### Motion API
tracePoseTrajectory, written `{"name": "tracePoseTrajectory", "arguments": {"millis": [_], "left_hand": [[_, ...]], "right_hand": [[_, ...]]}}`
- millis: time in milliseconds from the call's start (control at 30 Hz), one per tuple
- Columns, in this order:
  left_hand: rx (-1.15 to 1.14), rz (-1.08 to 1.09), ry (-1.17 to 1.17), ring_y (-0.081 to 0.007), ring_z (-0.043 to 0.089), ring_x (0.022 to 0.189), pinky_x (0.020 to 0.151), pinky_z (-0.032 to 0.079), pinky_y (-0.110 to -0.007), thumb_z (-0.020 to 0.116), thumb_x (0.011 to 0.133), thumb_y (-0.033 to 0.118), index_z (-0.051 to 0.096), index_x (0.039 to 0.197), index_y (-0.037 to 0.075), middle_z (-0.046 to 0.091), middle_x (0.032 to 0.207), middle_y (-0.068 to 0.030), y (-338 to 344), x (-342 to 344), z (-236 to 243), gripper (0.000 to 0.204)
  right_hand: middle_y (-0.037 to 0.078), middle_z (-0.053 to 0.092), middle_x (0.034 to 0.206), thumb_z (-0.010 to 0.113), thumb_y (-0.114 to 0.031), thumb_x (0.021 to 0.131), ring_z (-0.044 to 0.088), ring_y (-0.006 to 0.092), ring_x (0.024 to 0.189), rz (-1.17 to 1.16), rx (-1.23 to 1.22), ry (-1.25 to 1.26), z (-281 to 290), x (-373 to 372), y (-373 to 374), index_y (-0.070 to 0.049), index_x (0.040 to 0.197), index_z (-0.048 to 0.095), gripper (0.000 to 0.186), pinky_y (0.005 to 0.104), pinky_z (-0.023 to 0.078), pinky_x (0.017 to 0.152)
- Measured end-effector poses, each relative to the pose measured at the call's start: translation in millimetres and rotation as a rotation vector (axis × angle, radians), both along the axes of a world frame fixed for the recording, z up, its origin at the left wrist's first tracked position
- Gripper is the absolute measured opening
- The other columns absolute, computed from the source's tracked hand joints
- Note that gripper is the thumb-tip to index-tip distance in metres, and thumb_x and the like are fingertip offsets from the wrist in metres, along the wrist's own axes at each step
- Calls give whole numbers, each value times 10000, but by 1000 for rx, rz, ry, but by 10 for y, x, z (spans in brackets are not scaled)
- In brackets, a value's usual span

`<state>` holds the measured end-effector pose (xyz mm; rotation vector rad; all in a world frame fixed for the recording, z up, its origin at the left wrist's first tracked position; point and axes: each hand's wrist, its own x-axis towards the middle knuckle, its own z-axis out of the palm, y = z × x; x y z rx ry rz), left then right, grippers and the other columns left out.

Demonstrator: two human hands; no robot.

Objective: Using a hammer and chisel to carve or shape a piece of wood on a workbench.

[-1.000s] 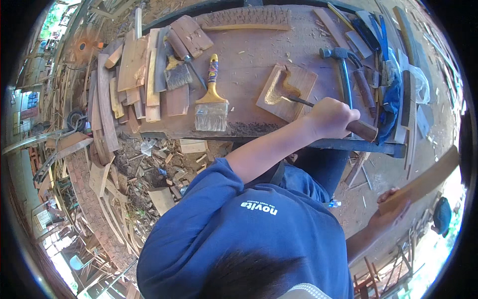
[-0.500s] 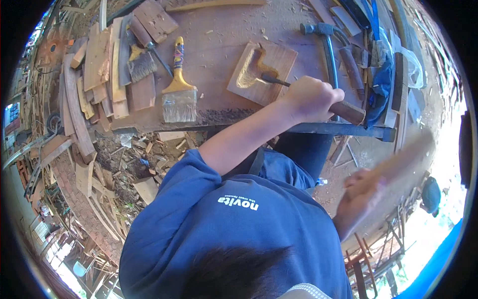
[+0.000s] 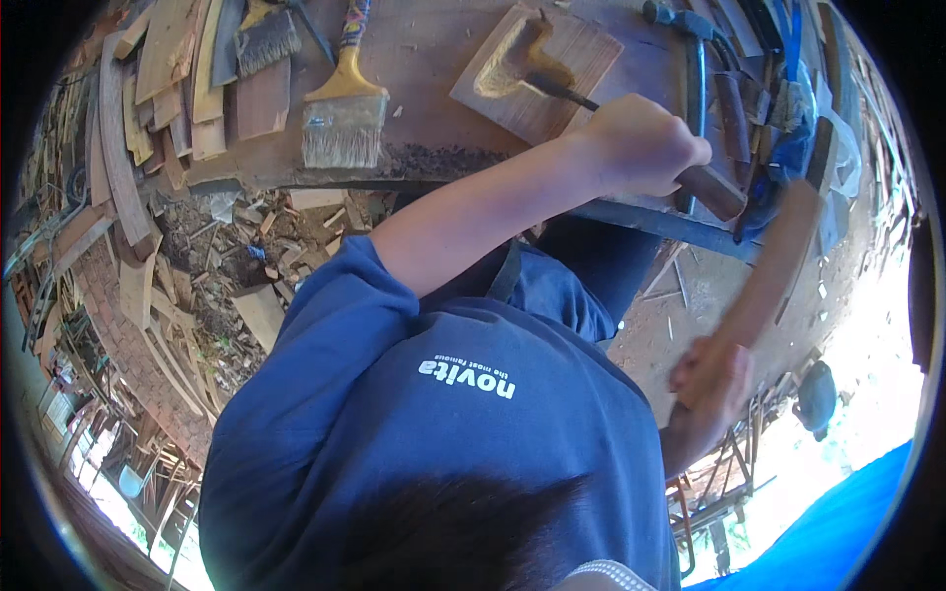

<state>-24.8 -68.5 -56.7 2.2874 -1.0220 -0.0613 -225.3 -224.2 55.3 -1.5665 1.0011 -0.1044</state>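
My left hand grips a chisel by its dark wooden handle. The metal blade runs up and left into a hollow carved in a flat wooden block on the workbench. My right hand, blurred at the lower right, holds a long wooden club. The club's upper end is close to the butt of the chisel handle. My blue-shirted shoulders fill the lower middle of the view.
A wide paintbrush lies left of the block, with wooden offcuts stacked beyond it. A hammer and other tools lie at the bench's right end. Wood scraps and shavings cover the ground to the left.
My right hand has swung the wooden club up and in toward the chisel handle. My left hand keeps the chisel in the block. The view has drawn closer to the bench.
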Motion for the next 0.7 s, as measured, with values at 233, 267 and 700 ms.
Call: {"name": "tracePoseTrajectory", "arguments": {"millis": [233, 267, 700], "left_hand": [[63, 1, -14, -265, 678, 677, 600, 539, -398, 728, 702, 211, 655, 902, 130, 671, 720, -93, -21, 20, -55, 227], [63, 16, -8, -265, 678, 677, 600, 539, -398, 728, 702, 211, 655, 902, 130, 671, 720, -93, 13, 10, -66, 227], [19, 69, -87, -260, 682, 699, 602, 539, -392, 734, 692, 207, 656, 873, 135, 672, 716, -90, 113, 26, -51, 209]], "right_hand": [[106, 577, 718, 560, -322, 936, 536, 135, 532, 100, -4, 186, -94, -17, 294, -23, 1128, 499, 360, 233, 415, 426], [120, 598, 746, 575, -318, 923, 564, 138, 567, 204, 205, 129, -12, 41, 329, -29, 1195, 476, 409, 236, 434, 447], [88, 502, 704, 505, -336, 972, 475, 142, 523, 73, 191, 76, -6, 186, 505, 11, 1131, 448, 386, 240, 369, 435]]}}
